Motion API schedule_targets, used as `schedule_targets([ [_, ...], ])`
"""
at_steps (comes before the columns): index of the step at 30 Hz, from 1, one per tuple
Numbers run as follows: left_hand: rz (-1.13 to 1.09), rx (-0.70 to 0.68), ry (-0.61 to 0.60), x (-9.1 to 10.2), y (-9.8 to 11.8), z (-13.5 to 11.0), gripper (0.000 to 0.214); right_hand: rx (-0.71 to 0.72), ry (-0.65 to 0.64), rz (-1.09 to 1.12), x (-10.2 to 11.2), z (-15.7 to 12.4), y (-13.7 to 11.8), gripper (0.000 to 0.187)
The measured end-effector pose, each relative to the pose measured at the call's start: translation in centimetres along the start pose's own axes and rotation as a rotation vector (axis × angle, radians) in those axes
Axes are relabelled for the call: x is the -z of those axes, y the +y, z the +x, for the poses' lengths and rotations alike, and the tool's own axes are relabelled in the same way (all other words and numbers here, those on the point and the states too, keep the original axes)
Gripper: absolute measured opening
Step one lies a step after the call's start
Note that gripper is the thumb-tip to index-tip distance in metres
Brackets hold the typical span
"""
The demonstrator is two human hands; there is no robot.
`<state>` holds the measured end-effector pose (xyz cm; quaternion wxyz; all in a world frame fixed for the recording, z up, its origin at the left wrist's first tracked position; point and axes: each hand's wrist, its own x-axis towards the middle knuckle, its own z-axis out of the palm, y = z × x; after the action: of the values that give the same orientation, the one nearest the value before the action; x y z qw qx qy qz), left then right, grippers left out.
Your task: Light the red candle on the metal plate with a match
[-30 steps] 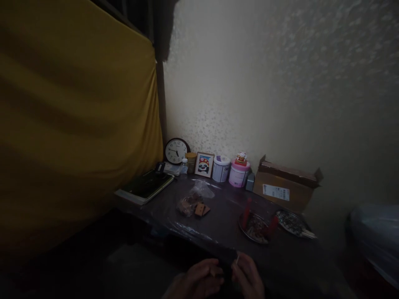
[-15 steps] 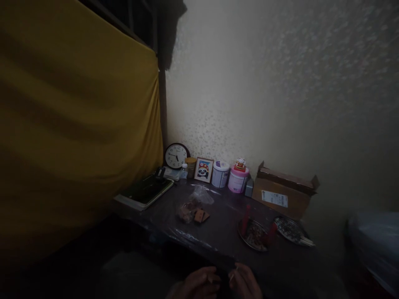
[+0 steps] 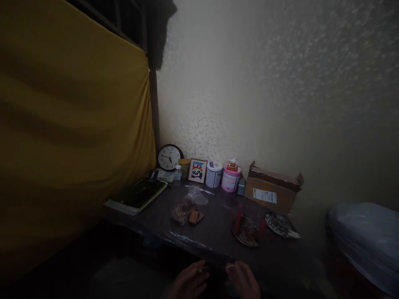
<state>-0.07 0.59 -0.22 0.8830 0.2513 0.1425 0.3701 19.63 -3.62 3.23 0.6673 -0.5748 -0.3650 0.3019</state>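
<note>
Both my hands sit close together at the bottom edge of the view, in front of a dark low table (image 3: 218, 236). My left hand (image 3: 188, 281) has its fingers curled toward the right hand. My right hand (image 3: 243, 279) is pinched, with a small pale tip showing at its fingers; the room is too dim to name what it grips. A small dark thing seems to lie between the two hands. Nearest on the table are a metal plate with two red candles (image 3: 246, 230) and a clear bag of snacks (image 3: 187, 209).
Along the wall stand a clock (image 3: 168, 157), a framed panda picture (image 3: 197, 170), two tubs (image 3: 222, 176) and a cardboard box (image 3: 271, 189). A book (image 3: 137, 195) lies at the table's left. Yellow cloth (image 3: 68, 137) hangs left; a plastic-wrapped bundle (image 3: 364, 241) sits right.
The view has drifted right, so everything shifted slightly left. My hands stay together; the pale stick at my right fingers now shows less.
</note>
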Motion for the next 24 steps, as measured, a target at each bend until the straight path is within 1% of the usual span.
schedule_targets([
  [2,0.015,-0.047,-0.017,-0.8,0.4,-0.1,0.031,-0.095,-0.038,0.092,0.4,0.5,-0.7,0.034],
  [3,0.024,-0.082,-0.026,-1.3,0.7,-0.1,0.031,-0.115,-0.039,0.115,0.4,0.7,-1.2,0.034],
  [4,0.035,-0.095,-0.037,-1.9,0.9,-0.1,0.032,-0.099,-0.022,0.102,0.2,0.8,-1.9,0.036],
  [8,0.066,-0.095,-0.045,-4.5,1.8,-0.1,0.032,0.072,0.021,-0.041,-1.0,0.2,-4.2,0.037],
  [10,0.093,-0.117,-0.013,-5.7,2.0,-0.3,0.03,0.172,0.02,-0.112,-1.6,-0.4,-4.6,0.037],
  [12,0.107,-0.132,-0.005,-6.6,2.0,-0.6,0.03,0.256,-0.008,-0.178,-2.2,-1.3,-4.4,0.034],
  [14,0.109,-0.157,0.013,-7.2,1.9,-0.8,0.03,0.327,-0.014,-0.224,-2.7,-2.1,-3.9,0.03],
  [16,0.106,-0.178,0.04,-7.5,1.7,-1.0,0.03,0.383,0.019,-0.245,-3.2,-2.9,-3.5,0.027],
  [17,0.104,-0.186,0.055,-7.7,1.6,-1.1,0.03,0.411,0.041,-0.25,-3.4,-3.1,-3.4,0.026],
  [19,0.099,-0.192,0.074,-8.0,1.7,-1.3,0.03,0.452,0.045,-0.269,-3.6,-3.4,-3.5,0.026],
  [24,0.084,-0.207,0.084,-8.9,2.1,-1.6,0.028,0.504,0.022,-0.325,-2.8,-2.8,-4.2,0.026],
])
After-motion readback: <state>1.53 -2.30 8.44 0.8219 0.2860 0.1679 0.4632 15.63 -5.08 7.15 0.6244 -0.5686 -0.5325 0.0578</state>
